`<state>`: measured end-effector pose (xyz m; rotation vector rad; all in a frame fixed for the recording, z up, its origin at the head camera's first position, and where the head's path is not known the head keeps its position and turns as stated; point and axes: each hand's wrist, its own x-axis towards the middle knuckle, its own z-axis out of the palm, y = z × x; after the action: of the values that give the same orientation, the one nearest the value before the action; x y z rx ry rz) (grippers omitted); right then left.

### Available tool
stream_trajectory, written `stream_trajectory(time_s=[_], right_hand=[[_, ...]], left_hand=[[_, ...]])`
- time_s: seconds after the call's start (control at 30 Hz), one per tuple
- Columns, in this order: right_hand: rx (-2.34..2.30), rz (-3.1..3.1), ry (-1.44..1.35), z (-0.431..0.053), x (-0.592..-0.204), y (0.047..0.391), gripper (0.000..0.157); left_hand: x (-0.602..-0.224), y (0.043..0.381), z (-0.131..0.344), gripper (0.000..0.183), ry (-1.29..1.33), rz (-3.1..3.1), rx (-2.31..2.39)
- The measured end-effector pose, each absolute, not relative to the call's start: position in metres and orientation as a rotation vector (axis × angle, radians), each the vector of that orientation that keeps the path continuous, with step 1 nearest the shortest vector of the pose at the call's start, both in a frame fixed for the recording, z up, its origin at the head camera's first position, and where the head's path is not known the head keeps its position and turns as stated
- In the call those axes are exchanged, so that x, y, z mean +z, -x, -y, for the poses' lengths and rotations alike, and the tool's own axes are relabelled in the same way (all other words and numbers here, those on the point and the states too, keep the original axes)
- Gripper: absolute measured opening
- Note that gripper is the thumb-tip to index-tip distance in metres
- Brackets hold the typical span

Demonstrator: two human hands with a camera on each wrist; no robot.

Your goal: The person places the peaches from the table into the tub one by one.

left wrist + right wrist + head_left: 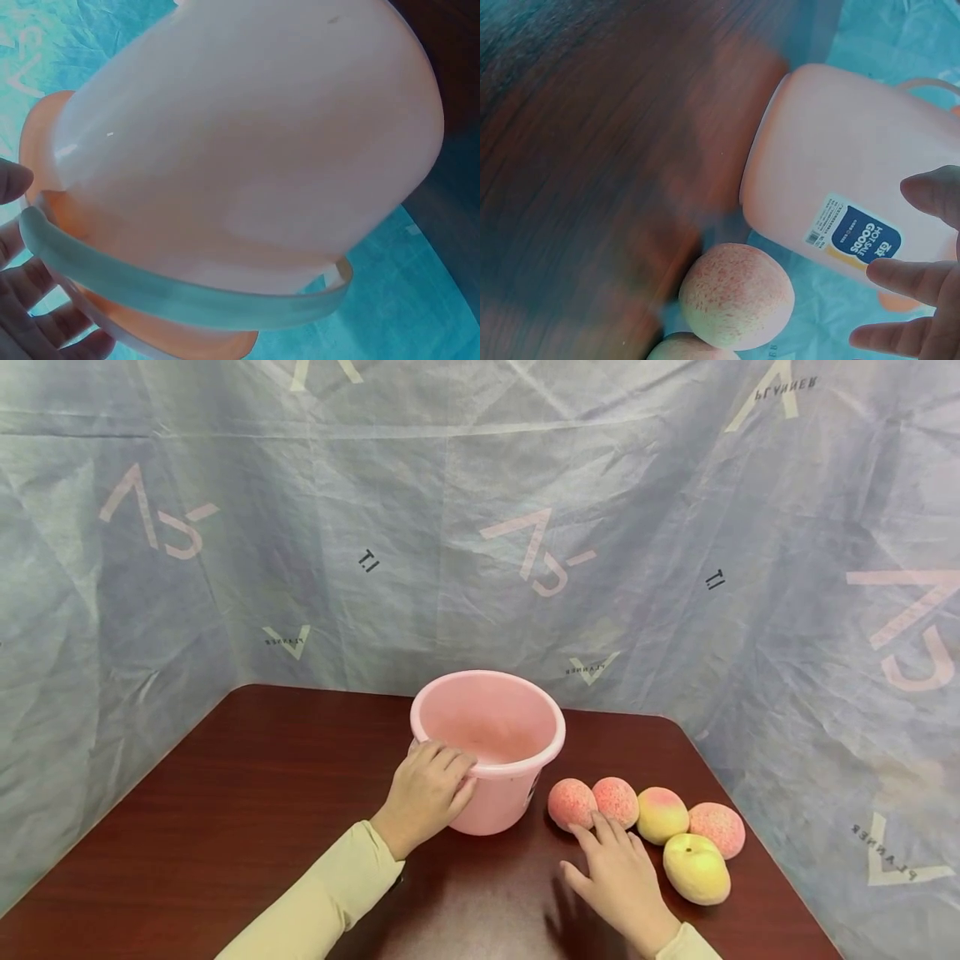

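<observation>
A pink bucket [491,802] stands upright on the table. My left hand [429,789] holds its near left rim, fingers over the edge and thumb on the outside. The bucket's handle [172,300] hangs across its side by these fingers in the left wrist view. My right hand [618,877] reaches toward the peaches with spread, fairly straight fingers. Its fingertips overlap the lower edges of two reddish peaches, the left one [572,804] and its neighbour [616,802], in the head view. The right wrist view shows nothing between the fingers and a speckled peach [736,296] apart from them.
A yellow-pink peach [662,816], a pink peach [717,830] and a yellow peach [697,869] lie to the right, near the edge of the dark red table [247,810]. A printed label [866,232] is on the bucket. Grey cloth [420,510] hangs behind the table.
</observation>
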<state>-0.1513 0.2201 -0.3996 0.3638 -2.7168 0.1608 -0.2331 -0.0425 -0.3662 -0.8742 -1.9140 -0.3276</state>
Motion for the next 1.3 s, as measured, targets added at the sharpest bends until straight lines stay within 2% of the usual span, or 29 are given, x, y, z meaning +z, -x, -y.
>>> stream_trajectory(time_s=[1.3], right_hand=[[0.084,2.669,-0.386,-0.226,-0.401,0.158,0.044]], left_hand=[[-0.366,0.214,0.054,0.016,0.932,1.854,-0.297]])
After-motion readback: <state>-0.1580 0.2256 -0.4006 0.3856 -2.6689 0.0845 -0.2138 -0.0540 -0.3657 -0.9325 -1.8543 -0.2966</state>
